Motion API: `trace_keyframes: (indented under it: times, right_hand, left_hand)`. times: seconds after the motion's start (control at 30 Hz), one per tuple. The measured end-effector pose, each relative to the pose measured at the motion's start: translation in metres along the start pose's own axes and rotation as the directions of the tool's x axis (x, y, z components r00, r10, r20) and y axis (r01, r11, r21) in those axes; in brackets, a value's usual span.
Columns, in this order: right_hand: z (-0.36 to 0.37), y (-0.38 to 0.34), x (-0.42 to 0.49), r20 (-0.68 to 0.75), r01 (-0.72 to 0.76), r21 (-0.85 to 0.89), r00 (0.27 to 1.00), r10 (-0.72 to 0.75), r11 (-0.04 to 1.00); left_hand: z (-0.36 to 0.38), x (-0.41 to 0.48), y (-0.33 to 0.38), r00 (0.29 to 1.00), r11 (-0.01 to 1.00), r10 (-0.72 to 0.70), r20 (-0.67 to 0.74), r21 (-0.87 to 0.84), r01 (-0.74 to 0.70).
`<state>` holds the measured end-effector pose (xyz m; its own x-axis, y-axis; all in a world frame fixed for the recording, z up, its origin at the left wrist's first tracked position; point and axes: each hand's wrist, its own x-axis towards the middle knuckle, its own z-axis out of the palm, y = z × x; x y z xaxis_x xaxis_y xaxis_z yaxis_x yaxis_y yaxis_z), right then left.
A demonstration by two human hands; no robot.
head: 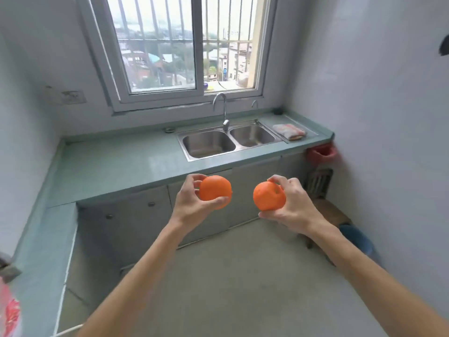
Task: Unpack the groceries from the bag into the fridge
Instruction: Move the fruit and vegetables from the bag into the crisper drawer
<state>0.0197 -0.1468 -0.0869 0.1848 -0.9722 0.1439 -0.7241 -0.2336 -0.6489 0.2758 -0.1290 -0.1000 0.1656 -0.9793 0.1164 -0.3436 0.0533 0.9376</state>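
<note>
I hold one orange in each hand in front of me, above the floor. My left hand [188,203] grips the left orange [215,190] from its left side. My right hand [292,205] grips the right orange [267,197] from its right side, with the fruit's dimple facing me. A red and white plastic bag [9,312] shows at the bottom left edge, on the counter's near end. No fridge is in view.
A pale green L-shaped counter [116,166] runs along the back and left walls, with a double steel sink [228,142] and tap under a barred window. A folded cloth [289,131] lies right of the sink. A red bin [320,154], wooden stool and blue object stand at right.
</note>
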Motion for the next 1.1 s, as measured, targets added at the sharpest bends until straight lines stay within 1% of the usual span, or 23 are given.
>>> trace_keyframes:
  times: [0.07, 0.13, 0.27, 0.43, 0.57, 0.67, 0.77, 0.83, 0.93, 0.97, 1.03, 1.1]
  right_hand:
    - [-0.039, 0.040, -0.021, -0.057, -0.057, -0.007, 0.997, 0.057, 0.998]
    - [-0.075, 0.079, -0.043, -0.126, -0.117, -0.014, 0.985, 0.115, 0.993]
    - [-0.147, 0.143, -0.095, -0.272, -0.223, -0.012, 0.939, 0.212, 0.975]
    - [-0.226, 0.206, -0.165, -0.441, -0.359, 0.015, 0.835, 0.329, 0.933]
    - [-0.280, 0.234, -0.212, -0.552, -0.454, 0.027, 0.736, 0.392, 0.890]
    - [-0.311, 0.251, -0.241, -0.619, -0.515, 0.041, 0.659, 0.427, 0.856]
    - [-0.334, 0.271, -0.264, -0.676, -0.569, 0.059, 0.582, 0.452, 0.820]
    - [-0.348, 0.285, -0.273, -0.713, -0.605, 0.080, 0.521, 0.470, 0.792]
    - [-0.369, 0.308, -0.280, -0.752, -0.648, 0.125, 0.432, 0.498, 0.751]
    - [-0.377, 0.315, -0.281, -0.762, -0.662, 0.139, 0.403, 0.507, 0.736]
    - [-0.392, 0.326, -0.284, -0.780, -0.689, 0.177, 0.337, 0.527, 0.703]
    - [-0.409, 0.334, -0.287, -0.797, -0.719, 0.202, 0.275, 0.538, 0.665]
  left_hand:
    - [0.049, 0.001, 0.021, 0.997, 0.999, 0.036, 0.072, -0.028, -0.034]
    - [0.100, -0.001, 0.040, 0.982, 0.996, 0.079, 0.173, -0.043, -0.073]
    - [0.203, -0.011, 0.083, 0.921, 0.990, 0.131, 0.368, -0.090, -0.105]
    - [0.326, -0.030, 0.153, 0.846, 0.973, 0.127, 0.517, -0.230, -0.005]
    - [0.411, -0.046, 0.195, 0.772, 0.951, 0.163, 0.614, -0.308, 0.043]
    - [0.467, -0.061, 0.220, 0.686, 0.936, 0.220, 0.694, -0.348, 0.052]
    - [0.517, -0.072, 0.239, 0.570, 0.919, 0.236, 0.787, -0.371, 0.132]
    - [0.550, -0.078, 0.248, 0.488, 0.904, 0.220, 0.845, -0.364, 0.223]
    - [0.599, -0.079, 0.266, 0.385, 0.844, 0.175, 0.906, -0.339, 0.415]
    - [0.615, -0.079, 0.273, 0.341, 0.835, 0.167, 0.925, -0.317, 0.450]
    - [0.643, -0.075, 0.289, 0.255, 0.852, 0.166, 0.953, -0.269, 0.450]
    - [0.671, -0.072, 0.303, 0.164, 0.884, 0.187, 0.968, -0.239, 0.402]
